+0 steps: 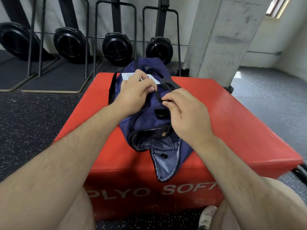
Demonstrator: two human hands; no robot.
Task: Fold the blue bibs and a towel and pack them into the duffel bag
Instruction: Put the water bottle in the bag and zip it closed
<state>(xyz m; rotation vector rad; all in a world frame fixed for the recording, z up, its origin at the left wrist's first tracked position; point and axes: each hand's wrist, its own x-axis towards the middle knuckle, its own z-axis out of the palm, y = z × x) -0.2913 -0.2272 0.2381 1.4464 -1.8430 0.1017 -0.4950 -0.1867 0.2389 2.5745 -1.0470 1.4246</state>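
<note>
Bag: the navy fabric duffel bag lies on the red padded plyo box, near end gaping.
Hands: left hand and right hand both pinch its black zipper pull cord.
Advice: brace the fabric, draw straight along the zip.

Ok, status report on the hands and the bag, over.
Both hands, left and right, pinching the black zipper strip. Navy fabric duffel bag on red foam plyo box. Nothing in the way.
</note>
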